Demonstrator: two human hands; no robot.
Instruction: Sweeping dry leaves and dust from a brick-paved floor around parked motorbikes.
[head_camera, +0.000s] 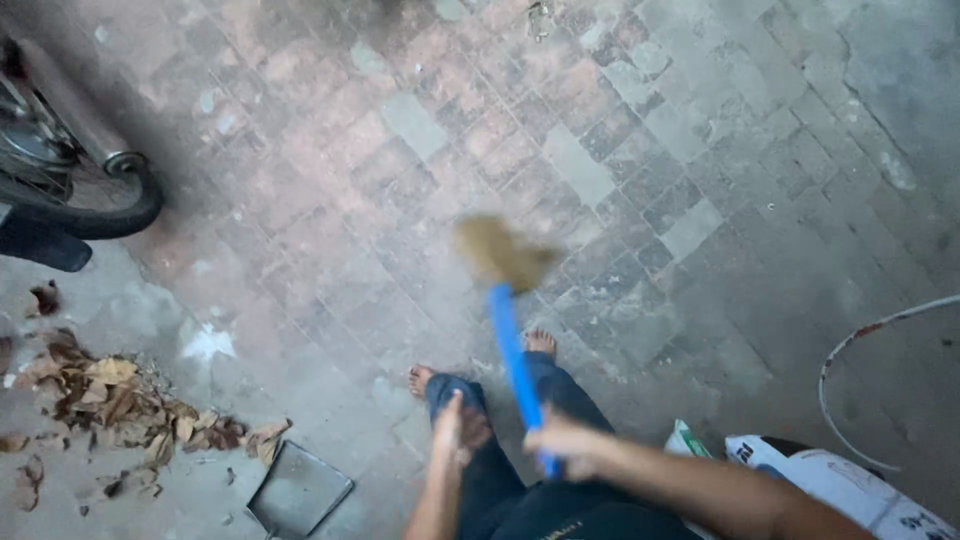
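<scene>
I look down at a brick-paved floor. My right hand grips the blue handle of a broom; its blurred straw head hangs over the bricks ahead of my bare feet. My left hand hovers near my left knee, fingers loosely together, holding nothing. A pile of dry brown leaves lies on the ground at my left. A dark metal dustpan rests flat beside the leaves, close to my left leg.
A motorcycle's rear wheel and exhaust pipe stand at the upper left. A white printed sack lies at the lower right. A thin white hoop or cable curves across the floor at the right.
</scene>
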